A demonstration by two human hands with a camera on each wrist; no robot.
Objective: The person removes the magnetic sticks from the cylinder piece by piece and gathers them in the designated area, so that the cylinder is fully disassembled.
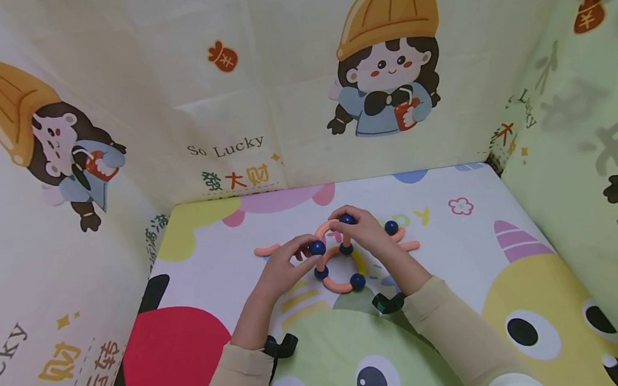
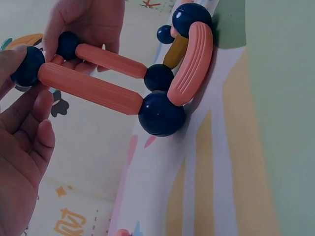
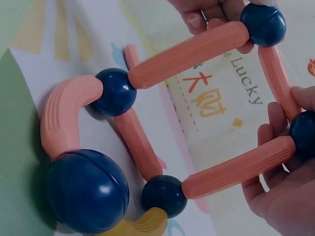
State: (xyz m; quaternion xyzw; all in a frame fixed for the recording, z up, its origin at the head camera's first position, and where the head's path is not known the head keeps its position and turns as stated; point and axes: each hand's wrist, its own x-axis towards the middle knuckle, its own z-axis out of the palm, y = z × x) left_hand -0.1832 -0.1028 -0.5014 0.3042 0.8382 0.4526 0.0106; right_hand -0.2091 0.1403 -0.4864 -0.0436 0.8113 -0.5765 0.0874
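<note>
A magnetic stick-and-ball frame stands on the table. Its base ring joins several dark blue balls (image 1: 358, 282) with curved pink sticks (image 1: 338, 286) and a yellow stick (image 1: 362, 264). From the ring, two straight pink sticks (image 2: 91, 88) rise to upper balls, which a curved pink stick (image 3: 278, 81) links. My left hand (image 1: 285, 270) pinches the upper left blue ball (image 1: 317, 248) between thumb and fingers. At the other top corner, my right hand (image 1: 369, 232) grips the upper right blue ball (image 1: 347, 220), its thumb by the end of the linking stick.
A loose pink stick (image 1: 266, 250) lies left of the frame. To the right, beyond my right wrist, are another blue ball (image 1: 392, 227) and pink sticks (image 1: 410, 246). Printed cloth walls (image 1: 289, 96) enclose the patterned table (image 1: 431, 200) at the back and sides.
</note>
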